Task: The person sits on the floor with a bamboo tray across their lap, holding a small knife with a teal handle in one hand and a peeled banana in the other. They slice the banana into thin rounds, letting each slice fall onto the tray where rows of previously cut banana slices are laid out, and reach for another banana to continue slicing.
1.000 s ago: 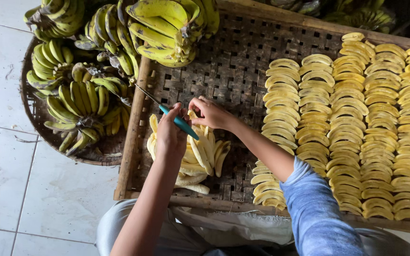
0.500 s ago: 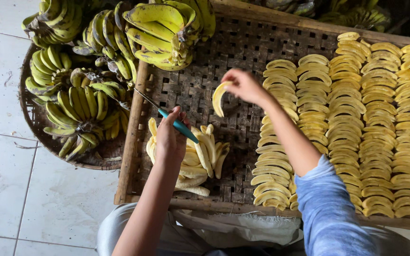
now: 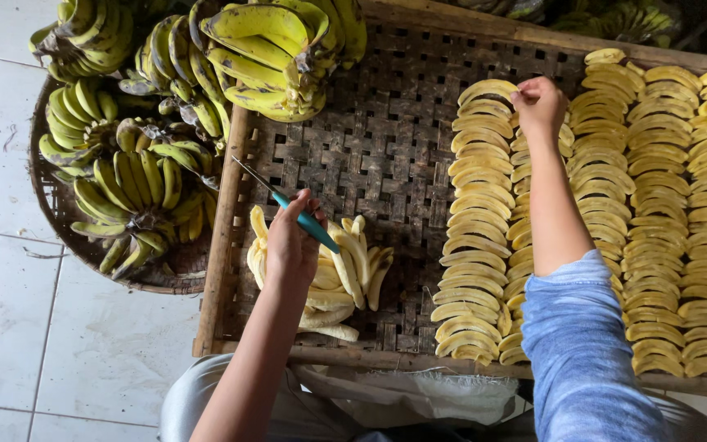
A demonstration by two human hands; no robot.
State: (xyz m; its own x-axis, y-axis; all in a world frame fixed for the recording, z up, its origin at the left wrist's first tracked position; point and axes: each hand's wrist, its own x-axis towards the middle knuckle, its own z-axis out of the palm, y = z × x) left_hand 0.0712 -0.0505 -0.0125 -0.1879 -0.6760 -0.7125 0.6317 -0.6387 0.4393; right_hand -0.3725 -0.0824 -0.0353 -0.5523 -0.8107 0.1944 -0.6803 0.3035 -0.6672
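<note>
Pinching a banana slice (image 3: 493,88), the right hand (image 3: 540,105) is seen at two o'clock of the left hand (image 3: 290,245), which is closed around a teal-handled knife (image 3: 292,208).

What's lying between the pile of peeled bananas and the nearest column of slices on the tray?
Nothing: in the head view, only bare woven tray separates the peeled bananas from the slice column.

a knife (image 3: 292,209) with a teal handle and thin blade points toward ten o'clock above peeled bananas (image 3: 345,274); a pale curved banana slice (image 3: 488,88) tops a row at one o'clock.
</note>
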